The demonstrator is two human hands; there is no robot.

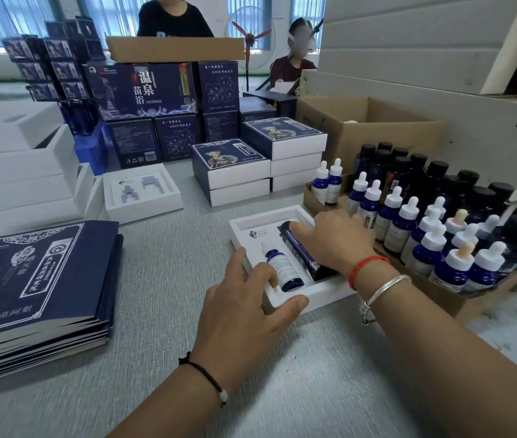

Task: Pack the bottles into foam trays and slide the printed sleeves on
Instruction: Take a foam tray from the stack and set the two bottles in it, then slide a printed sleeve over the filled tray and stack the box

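Both bottles lay in the foam tray (320, 292); left hand (244, 308) steadied it with a relaxed, empty grip, right hand (336, 238) pressed the dark bottle (301, 248) beside the dropper bottle (284, 268); sleeve not yet on.

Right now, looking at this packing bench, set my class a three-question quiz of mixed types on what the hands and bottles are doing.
1. True or false: the dropper bottle already lies in the foam tray.
2. Which hand presses the dark tube into its slot? A) left hand B) right hand C) neither
3. Fill in: the stack of flat printed sleeves lies on the person's ____ side of the tray.

Key
1. True: it lies on its side in the tray's left slot, the left hand's fingers at it and the tray's edge.
2. B: the right hand's fingers rest on the tube.
3. Left.
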